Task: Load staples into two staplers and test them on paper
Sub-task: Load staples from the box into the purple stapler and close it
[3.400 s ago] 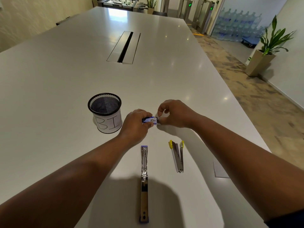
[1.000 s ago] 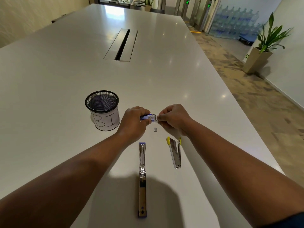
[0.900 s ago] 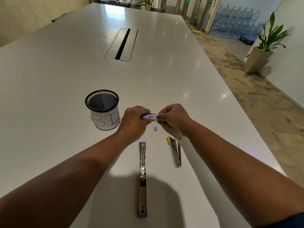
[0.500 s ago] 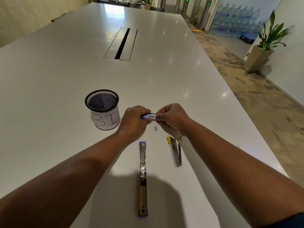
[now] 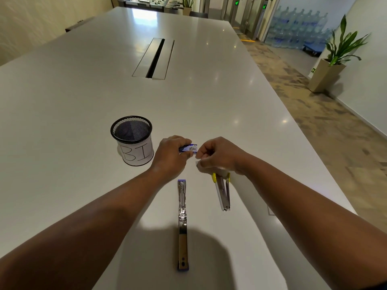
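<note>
A purple-tipped stapler (image 5: 182, 218) lies opened out flat on the white table (image 5: 83, 105), pointing away from me. To its right lies a smaller yellow-tipped stapler (image 5: 222, 192), its arms spread in a narrow V. Just beyond them my left hand (image 5: 170, 156) pinches a small blue staple box (image 5: 189, 148) above the table. My right hand (image 5: 221, 155) is beside the box with fingers curled. Its thumb and fingertips close on a short grey staple strip (image 5: 197, 163) at table level. Part of the strip is hidden under the thumb.
A black mesh cup (image 5: 132, 141) with a white label reading "BI" stands left of my hands. A small slip of paper (image 5: 271, 210) shows by my right forearm near the table's right edge. A cable slot (image 5: 155, 57) is set in the table's middle.
My right hand has let go of the staple box and dropped to the staple strip that lay on the table below it. The left hand still holds the box.
</note>
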Motion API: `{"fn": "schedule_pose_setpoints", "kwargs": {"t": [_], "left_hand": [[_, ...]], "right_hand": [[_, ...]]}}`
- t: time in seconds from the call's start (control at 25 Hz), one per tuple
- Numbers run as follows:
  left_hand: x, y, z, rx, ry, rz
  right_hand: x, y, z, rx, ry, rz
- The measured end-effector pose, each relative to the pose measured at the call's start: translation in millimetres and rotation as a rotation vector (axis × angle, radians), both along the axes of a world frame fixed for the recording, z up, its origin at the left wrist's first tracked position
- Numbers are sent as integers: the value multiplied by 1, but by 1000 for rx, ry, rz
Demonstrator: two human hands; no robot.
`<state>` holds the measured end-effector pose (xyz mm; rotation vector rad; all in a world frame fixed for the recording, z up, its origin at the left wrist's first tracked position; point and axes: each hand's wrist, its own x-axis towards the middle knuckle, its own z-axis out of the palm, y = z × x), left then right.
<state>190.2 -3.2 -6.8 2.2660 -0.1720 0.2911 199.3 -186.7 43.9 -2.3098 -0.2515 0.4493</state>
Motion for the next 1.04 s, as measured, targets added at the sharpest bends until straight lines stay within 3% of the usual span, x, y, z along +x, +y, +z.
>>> {"fn": "schedule_pose_setpoints", "kwargs": {"t": [0.28, 0.44, 0.6, 1.04], "left_hand": [[-10, 0, 1, -52, -37, 36], [-26, 1, 1, -302, 44, 76], [-51, 2, 13, -636, 209, -39], [-105, 23, 65, -675, 433, -182]], "right_hand": [[-12, 10, -1, -181, -187, 98], [-25, 11, 4, -123, -301, 87], [-47, 13, 17, -44, -383, 91], [-117, 20, 35, 13, -541, 95]]}}
